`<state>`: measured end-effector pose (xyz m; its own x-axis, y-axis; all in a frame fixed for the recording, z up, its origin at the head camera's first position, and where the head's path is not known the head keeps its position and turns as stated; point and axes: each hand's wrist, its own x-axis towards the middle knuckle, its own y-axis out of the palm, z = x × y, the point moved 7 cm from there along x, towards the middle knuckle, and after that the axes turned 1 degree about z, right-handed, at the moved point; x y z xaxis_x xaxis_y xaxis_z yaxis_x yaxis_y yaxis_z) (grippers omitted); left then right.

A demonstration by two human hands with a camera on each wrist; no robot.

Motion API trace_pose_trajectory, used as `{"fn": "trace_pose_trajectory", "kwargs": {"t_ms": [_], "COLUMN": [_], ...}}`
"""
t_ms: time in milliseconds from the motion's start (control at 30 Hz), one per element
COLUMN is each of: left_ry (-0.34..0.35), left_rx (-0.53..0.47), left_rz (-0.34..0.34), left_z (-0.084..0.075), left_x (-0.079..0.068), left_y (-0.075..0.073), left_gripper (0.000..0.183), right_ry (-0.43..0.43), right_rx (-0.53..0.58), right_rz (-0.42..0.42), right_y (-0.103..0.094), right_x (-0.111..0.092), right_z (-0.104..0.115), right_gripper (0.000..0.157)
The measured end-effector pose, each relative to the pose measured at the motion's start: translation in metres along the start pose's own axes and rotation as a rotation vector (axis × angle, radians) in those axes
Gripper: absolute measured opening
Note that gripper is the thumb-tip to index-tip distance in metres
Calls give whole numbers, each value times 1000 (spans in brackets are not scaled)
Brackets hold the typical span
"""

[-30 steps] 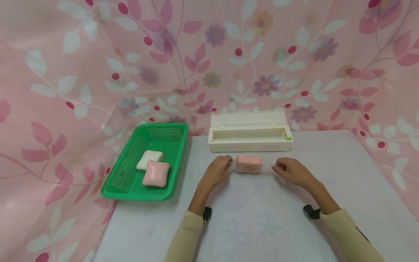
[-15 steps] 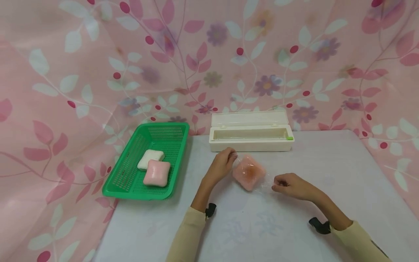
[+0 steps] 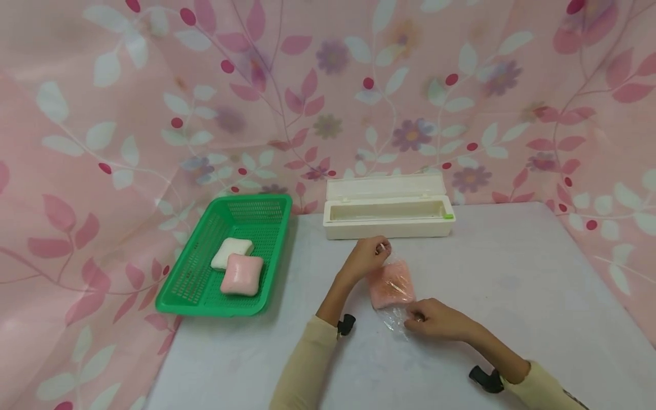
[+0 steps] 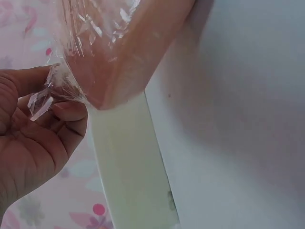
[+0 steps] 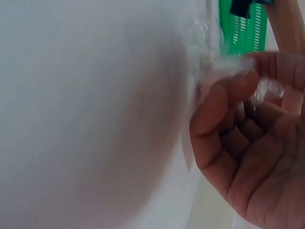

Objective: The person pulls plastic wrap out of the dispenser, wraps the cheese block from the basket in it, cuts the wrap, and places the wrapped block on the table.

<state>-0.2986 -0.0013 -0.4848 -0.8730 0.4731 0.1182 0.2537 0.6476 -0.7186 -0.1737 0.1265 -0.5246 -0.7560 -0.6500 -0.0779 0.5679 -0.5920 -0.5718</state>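
A square pink bar that looks like soap is wrapped in clear plastic film and hangs between the two hands. My left hand pinches a gathered end of the film at its upper corner. In the left wrist view the crumpled end sits between thumb and fingers. My right hand pinches the opposite end, lower and to the right. The right wrist view shows that film at the thumb and curled fingers, partly blurred.
A green basket on the left holds a white bar and a pink bar. Behind the hands stands a white cling film box, lid raised, with a green slider. A floral curtain hangs at the table's back.
The wrapped bar has turned from lying level between the hands to a slant. The left hand has moved right; the right hand has come down and toward the person. Both keep hold of the film.
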Motion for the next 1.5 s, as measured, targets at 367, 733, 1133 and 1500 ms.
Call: {"fn": "trace_pose_trajectory", "kwargs": {"t_ms": [367,733,1133,1500], "left_ry": [25,67,222,508], "left_rx": [171,433,504,645], "left_rz": [173,222,31,186], "left_z": [0,-4,-28,-35], "left_x": [10,6,-54,-111], "left_y": [34,42,1,39], "left_gripper": [12,32,26,41], "right_ry": [115,168,45,-485], "right_rx": [-180,-218,-497,-934], "right_rz": [-322,-292,-297,-293], "right_y": [9,7,-34,-8], "right_x": [10,18,-16,-9], "right_z": [-6,-2,16,38], "right_gripper": [30,31,15,51]}}
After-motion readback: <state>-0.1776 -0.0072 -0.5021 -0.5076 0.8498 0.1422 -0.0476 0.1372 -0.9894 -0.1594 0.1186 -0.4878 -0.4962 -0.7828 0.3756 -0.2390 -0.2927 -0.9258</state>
